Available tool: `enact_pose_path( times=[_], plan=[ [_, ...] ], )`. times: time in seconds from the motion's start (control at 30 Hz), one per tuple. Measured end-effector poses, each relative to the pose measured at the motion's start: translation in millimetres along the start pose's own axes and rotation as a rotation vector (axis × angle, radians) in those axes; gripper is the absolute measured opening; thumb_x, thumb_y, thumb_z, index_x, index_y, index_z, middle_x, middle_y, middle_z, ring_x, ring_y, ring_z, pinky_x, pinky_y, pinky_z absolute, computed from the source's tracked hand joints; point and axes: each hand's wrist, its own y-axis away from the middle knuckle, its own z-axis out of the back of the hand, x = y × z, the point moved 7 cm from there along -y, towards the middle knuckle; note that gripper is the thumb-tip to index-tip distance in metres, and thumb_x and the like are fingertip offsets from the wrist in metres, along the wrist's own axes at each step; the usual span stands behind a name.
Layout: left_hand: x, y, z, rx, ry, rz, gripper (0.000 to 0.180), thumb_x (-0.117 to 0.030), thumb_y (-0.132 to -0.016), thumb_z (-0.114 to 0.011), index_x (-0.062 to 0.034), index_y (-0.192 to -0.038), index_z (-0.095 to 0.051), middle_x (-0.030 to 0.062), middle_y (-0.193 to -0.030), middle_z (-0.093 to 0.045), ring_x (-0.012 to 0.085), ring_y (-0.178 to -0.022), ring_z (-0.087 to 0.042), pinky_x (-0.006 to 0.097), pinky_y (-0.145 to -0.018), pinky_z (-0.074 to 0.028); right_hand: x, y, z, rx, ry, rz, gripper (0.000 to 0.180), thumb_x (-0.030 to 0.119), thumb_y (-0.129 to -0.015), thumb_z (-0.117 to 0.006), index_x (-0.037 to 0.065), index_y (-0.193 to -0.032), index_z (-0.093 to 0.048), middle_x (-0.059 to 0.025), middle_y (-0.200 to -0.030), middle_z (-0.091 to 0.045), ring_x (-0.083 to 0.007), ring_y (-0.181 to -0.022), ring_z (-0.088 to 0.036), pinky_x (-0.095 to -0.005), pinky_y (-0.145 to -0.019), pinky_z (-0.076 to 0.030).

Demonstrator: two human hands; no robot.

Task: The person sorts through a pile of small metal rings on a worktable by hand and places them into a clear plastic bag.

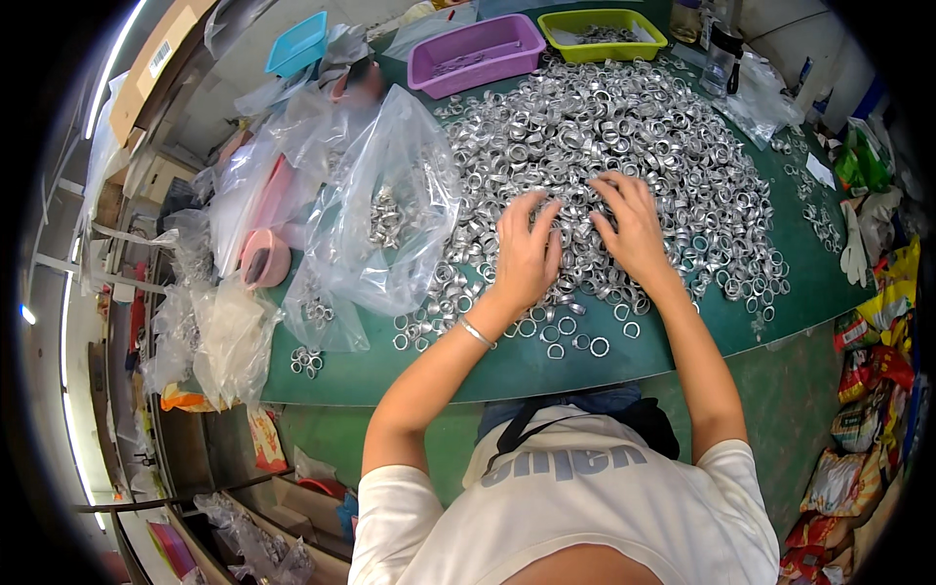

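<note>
I see the heap of metal rings (624, 146) spread over the green table (546, 366), with my left hand (526, 255) and right hand (632, 229) lying flat on it, fingers splayed, gripping nothing. A careless sweep could roll rings off the near edge. Clear bags (385, 210) crowd the left; plastic trays (475, 51) sit behind.

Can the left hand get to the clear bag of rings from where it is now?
Probably yes. The left hand lies palm down on the ring pile, and the clear bag sits just to its left on the green table, nothing between them.
</note>
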Motion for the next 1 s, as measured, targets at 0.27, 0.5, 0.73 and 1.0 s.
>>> enact_pose_path(
  times=[0.27,0.5,0.73,1.0],
  plan=[
    [21,-3,-10,0.085,0.009,0.104,0.03,-0.005,-0.076,-0.061,0.0012,-0.104,-0.052,0.02,-0.113,-0.046,0.0363,-0.105,-0.046,0.043,-0.09,-0.038,5,23,-6,0.054,-0.006,0.05,0.011,0.004,-0.073,-0.063,0.002,-0.082,-0.057,-0.0083,-0.095,-0.054,-0.0279,-0.092,-0.051,-0.037,-0.079,-0.041],
    [10,22,2,0.097,0.068,-0.048,0.028,0.003,-0.074,-0.059,-0.0028,-0.101,-0.056,0.0122,-0.097,-0.052,0.0306,-0.095,-0.051,0.038,-0.082,-0.04,19,35,7,0.077,0.122,0.116,0.014,0.006,-0.071,-0.066,0.003,-0.081,-0.056,-0.009,-0.097,-0.056,-0.0271,-0.093,-0.053,-0.0374,-0.083,-0.039],
    [26,14,15,-0.057,0.05,0.16,0.031,0.0,-0.075,-0.06,-0.0019,-0.106,-0.054,0.0148,-0.106,-0.052,0.0316,-0.099,-0.05,0.039,-0.084,-0.038,-17,42,15,-0.09,-0.248,-0.183,0.008,0.004,-0.077,-0.061,0.002,-0.081,-0.054,-0.0098,-0.096,-0.06,-0.0239,-0.088,-0.055,-0.0326,-0.075,-0.042],
    [58,-31,-14,0.169,-0.241,0.307,0.034,-0.013,-0.07,-0.07,0.0004,-0.099,-0.059,0.012,-0.105,-0.05,0.0278,-0.099,-0.047,0.041,-0.082,-0.034,-90,68,23,-0.365,-1.129,-0.788,0.015,0.011,-0.09,-0.053,-0.002,-0.097,-0.056,-0.0087,-0.092,-0.06,-0.0094,-0.074,-0.053,-0.0224,-0.064,-0.042]
  ],
)
